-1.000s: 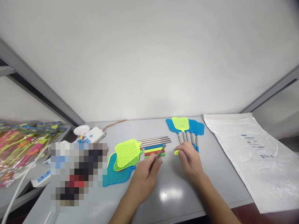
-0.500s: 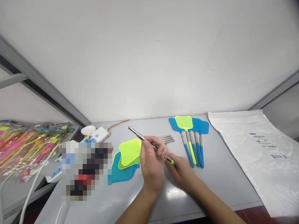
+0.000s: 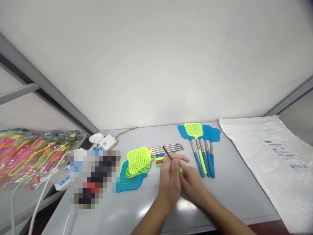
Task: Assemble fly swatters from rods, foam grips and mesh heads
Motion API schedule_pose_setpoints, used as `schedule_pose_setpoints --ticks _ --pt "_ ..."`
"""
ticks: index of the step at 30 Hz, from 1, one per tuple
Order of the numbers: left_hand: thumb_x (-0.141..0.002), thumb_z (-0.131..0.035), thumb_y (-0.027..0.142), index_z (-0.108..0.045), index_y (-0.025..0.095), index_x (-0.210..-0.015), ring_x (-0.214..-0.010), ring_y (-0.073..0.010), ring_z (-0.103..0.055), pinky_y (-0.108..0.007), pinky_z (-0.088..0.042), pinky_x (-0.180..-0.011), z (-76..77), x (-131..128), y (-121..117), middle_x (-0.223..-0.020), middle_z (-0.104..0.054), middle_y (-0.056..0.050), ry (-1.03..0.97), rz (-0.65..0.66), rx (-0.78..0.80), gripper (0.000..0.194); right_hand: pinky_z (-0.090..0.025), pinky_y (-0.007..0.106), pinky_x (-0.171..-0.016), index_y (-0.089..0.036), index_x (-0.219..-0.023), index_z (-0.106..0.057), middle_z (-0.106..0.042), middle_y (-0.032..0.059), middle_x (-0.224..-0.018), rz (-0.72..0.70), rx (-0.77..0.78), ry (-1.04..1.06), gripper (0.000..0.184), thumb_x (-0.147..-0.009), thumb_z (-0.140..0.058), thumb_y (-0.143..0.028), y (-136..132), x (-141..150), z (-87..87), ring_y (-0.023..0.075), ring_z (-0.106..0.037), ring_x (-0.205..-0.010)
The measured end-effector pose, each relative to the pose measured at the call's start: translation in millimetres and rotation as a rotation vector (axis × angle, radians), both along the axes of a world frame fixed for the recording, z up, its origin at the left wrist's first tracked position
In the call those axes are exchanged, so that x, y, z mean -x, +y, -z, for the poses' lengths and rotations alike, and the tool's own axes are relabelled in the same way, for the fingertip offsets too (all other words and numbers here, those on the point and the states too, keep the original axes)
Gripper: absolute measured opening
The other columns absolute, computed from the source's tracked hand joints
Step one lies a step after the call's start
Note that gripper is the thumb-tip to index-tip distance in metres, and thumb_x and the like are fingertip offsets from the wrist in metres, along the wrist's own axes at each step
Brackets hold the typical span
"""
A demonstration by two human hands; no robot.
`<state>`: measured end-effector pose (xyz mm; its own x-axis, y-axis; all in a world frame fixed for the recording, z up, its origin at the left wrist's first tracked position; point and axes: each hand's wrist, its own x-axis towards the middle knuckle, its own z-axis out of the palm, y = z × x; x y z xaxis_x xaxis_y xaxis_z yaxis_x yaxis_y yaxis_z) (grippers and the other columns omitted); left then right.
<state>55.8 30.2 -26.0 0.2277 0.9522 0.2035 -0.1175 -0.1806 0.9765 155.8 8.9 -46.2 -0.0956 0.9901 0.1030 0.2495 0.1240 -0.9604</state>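
While the person's left hand (image 3: 170, 179) wraps its fingers around a metal rod (image 3: 167, 152) tilted up over the grey table (image 3: 234, 195), the right hand (image 3: 194, 186) presses close beside it, its partly hidden fingers holding a yellow-green grip (image 3: 181, 171) at the rod's lower end. Just beyond the hands lie perforated swatter heads (image 3: 139, 160) to the left, then coloured grips (image 3: 159, 161) and loose metal rods (image 3: 168, 147), with whole fly swatters (image 3: 200, 160) fanned to the right, heads toward the white wall (image 3: 161, 75).
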Motion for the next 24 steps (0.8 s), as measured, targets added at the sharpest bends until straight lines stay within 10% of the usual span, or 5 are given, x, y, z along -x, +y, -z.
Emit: schedule_pose_setpoints --ticks 8,18,24 --pt "-0.098 -0.040 0.028 -0.063 0.020 -0.095 -0.100 -0.0240 -0.054 -0.041 -0.039 -0.094 -23.9 12.3 -2.6 -0.105 -0.065 -0.008 0.302 0.096 -0.276 0.025 -0.047 0.029 -0.055 -0.020 -0.066 -0.055 -0.058 0.0030 -0.065 0.055 0.011 0.119 0.031 -0.091 -0.048 -0.039 -1.7 10.4 3.1 0.0195 -0.055 -0.065" --pt "-0.095 -0.049 0.026 -0.068 0.023 -0.110 -0.117 -0.0239 -0.048 -0.041 -0.036 -0.104 -28.8 38.0 -10.8 -0.130 -0.057 -0.006 0.455 0.120 -0.275 0.024 -0.055 0.037 -0.067 -0.022 -0.095 -0.063 -0.067 0.0077 -0.086 0.041 -0.019 0.219 0.021 -0.090 -0.053 -0.039 -7.3 13.8 27.1 0.0248 -0.063 -0.079" --pt "-0.097 -0.044 0.039 -0.039 0.026 -0.145 -0.132 -0.0263 -0.038 -0.047 -0.030 -0.110 -17.6 53.8 -26.1 -0.146 -0.043 -0.009 0.375 0.165 -0.095 0.049 -0.049 0.033 -0.060 -0.023 -0.074 -0.052 -0.048 0.0014 -0.069 0.102 -0.017 0.593 0.027 -0.094 -0.045 -0.040 -4.7 11.0 8.6 0.0176 -0.052 -0.065"
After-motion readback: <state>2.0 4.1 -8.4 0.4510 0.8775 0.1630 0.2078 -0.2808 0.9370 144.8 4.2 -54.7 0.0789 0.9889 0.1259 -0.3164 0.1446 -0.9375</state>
